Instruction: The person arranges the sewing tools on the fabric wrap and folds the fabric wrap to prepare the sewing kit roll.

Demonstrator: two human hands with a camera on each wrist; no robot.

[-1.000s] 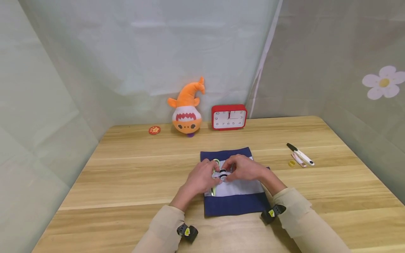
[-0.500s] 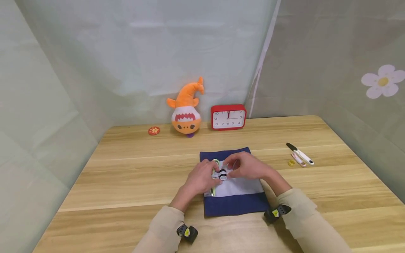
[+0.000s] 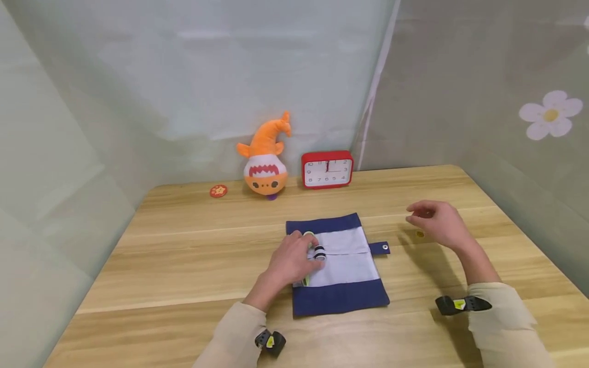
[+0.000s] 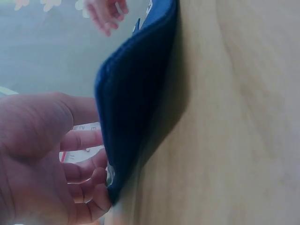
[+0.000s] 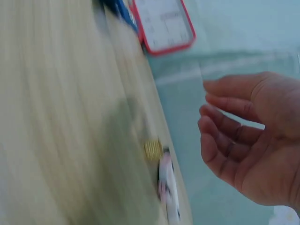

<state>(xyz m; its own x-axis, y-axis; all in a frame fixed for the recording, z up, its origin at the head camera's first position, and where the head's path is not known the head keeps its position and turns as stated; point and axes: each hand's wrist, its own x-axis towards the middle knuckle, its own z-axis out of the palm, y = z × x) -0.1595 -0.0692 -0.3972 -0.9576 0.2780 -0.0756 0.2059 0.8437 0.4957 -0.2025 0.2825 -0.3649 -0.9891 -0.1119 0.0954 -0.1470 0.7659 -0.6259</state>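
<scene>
Pale grey-green cloth (image 3: pixel 221 76) hangs around the workspace, printed with a white flower (image 3: pixel 550 115) at right. Below it spreads a wood-grain tabletop (image 3: pixel 207 266). Near its middle lies a navy fabric organizer (image 3: pixel 340 299), open flat, its 2 navy bands along the far and near edges and pale lining between; its snap strap (image 3: pixel 379 248) points right. Behind it, an orange plush shark (image 3: pixel 266 158) sits head down, tail up, left of a red rectangular clock (image 3: pixel 326 170) that faces the person.

At the organizer's left side, the left hand (image 3: pixel 292 258) rests with bent fingers, thumb and forefinger bracketing a spool of black thread; I cannot tell whether they pinch it. Well to the right, the right hand (image 3: pixel 439 222) hangs above the table, released, fingers relaxed and loosely curved.

Scissors (image 3: pixel 309 234) lie mostly hidden under the left hand, long axis running near to far, green loop pointing away. Toward the back left lies a round red badge (image 3: pixel 218 191). The spool (image 3: pixel 320 254) lies on the lining, axis near to far, white end toward the person. Smallest is a ridged yellow ring (image 5: pixel 153 150), on the table near the right hand.
</scene>
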